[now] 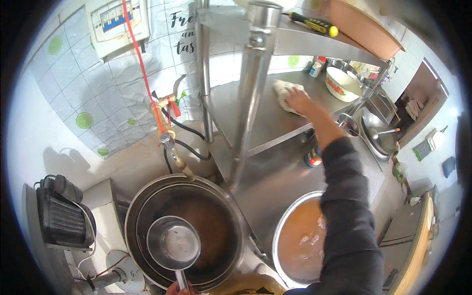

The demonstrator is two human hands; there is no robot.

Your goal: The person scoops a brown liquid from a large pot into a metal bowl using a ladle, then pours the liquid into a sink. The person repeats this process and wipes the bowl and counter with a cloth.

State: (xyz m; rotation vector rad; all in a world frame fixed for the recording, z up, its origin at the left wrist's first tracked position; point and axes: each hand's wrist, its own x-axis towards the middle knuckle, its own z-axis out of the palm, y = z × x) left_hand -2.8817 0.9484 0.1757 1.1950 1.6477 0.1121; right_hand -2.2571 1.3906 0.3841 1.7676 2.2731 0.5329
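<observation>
My right hand (298, 100) presses on a whitish cloth (283, 90), which lies bunched on the stainless steel shelf (236, 107). At the bottom edge, my left hand (184, 289) grips the handle of a metal ladle-like saucepan (173, 242). This pan hangs over a large round pot (132, 221) whose inside is dark, with brownish liquid or residue at the bottom. Beside my right sleeve stands a metal basin (277, 239) of cloudy orange-brown water with some foam; the sleeve hides its right part.
An enamel bowl (343, 84) and a red-capped bottle (317, 67) stand on the shelf. A steel post (254, 92) rises before it. A tap (167, 142) hangs over the pot's rim. A screwdriver (313, 25) lies on the upper shelf. A wok (379, 132) sits farther right.
</observation>
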